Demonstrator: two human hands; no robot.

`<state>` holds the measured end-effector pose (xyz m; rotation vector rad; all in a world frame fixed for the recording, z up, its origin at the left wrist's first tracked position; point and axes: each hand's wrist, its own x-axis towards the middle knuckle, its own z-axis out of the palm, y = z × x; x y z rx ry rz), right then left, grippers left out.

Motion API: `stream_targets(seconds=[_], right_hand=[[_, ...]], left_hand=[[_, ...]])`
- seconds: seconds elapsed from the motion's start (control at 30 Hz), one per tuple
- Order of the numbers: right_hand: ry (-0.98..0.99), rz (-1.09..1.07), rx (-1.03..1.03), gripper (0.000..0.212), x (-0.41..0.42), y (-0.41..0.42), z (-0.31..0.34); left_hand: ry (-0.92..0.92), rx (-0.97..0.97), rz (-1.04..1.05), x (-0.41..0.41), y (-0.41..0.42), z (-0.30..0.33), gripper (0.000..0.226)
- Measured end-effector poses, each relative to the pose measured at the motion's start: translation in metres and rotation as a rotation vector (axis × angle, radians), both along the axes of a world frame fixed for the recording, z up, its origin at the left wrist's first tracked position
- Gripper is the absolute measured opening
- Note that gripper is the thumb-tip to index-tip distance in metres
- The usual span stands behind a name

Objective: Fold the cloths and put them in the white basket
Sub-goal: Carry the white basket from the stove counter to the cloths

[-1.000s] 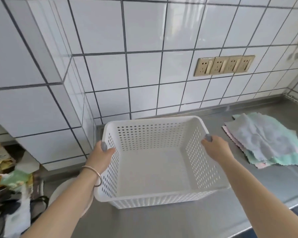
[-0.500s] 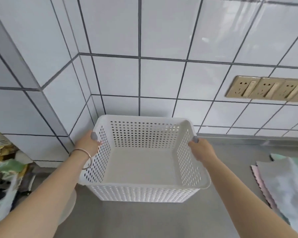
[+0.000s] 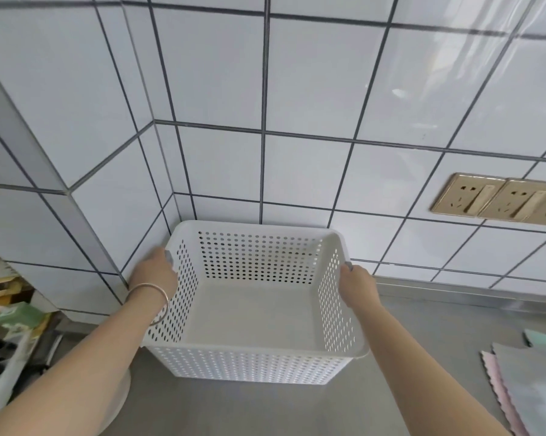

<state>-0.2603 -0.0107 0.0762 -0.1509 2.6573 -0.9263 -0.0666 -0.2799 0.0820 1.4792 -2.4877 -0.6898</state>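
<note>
Nearest the camera, two bare forearms reach forward over a grey metal desk (image 3: pixel 249 410). At the lower right edge of the desk lies a loose, unfolded stack of cloths (image 3: pixel 536 385): a grey one on top, a pink one with a scalloped edge showing beneath it on the left, and a corner of a mint-green one at the far side. They are well apart from the basket. At the lower left, off the edge of the desk, sits a blurred clutter of bags and packaging (image 3: pixel 10 335), too smeared to name further, and a pale round object (image 3: pixel 117 401) shows under the left forearm. Further in, the white basket (image 3: pixel 253 363), a perforated plastic one with nothing inside it, is held by both hands at its side rims. The left hand (image 3: pixel 153 273), with a thin metal bangle (image 3: pixel 152 297) on its wrist, grips the left rim, thumb over the top edge and the fingers curled out of sight on the outer side. The right hand (image 3: pixel 358 286) grips the right rim in the same way, thumb on top. Whether the bottom of the basket rests on the desk or is just above it cannot be told. The basket's far end sits close to the corner where two white-tiled walls (image 3: pixel 312 89) with dark grout meet. On the back wall to the right is a row of gold-coloured power sockets (image 3: pixel 498 199).
</note>
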Motion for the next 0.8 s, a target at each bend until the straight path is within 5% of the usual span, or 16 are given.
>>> stream_targets(seconds=[0.17, 0.3, 0.43, 0.63, 0.8], right_hand=[[-0.034, 0.013, 0.001, 0.045, 0.007, -0.001, 0.013], [-0.017, 0.090, 0.020, 0.041, 0.027, 0.017, 0.030], [0.074, 0.090, 0.064, 0.034, 0.059, 0.039, 0.027], [0.404, 0.142, 0.029, 0.038, 0.115, 0.086, 0.027], [0.431, 0.072, 0.107, 0.034, 0.130, 0.189, 0.001]], left_hand=[[-0.046, -0.023, -0.024, -0.001, 0.000, 0.009, 0.013], [-0.243, -0.076, -0.099, 0.000, 0.018, 0.023, 0.051], [-0.303, -0.200, -0.210, 0.006, 0.043, 0.041, 0.059], [0.006, -0.368, -0.508, -0.019, 0.131, 0.060, 0.049], [0.188, -0.429, -0.960, -0.055, 0.262, 0.043, 0.029]])
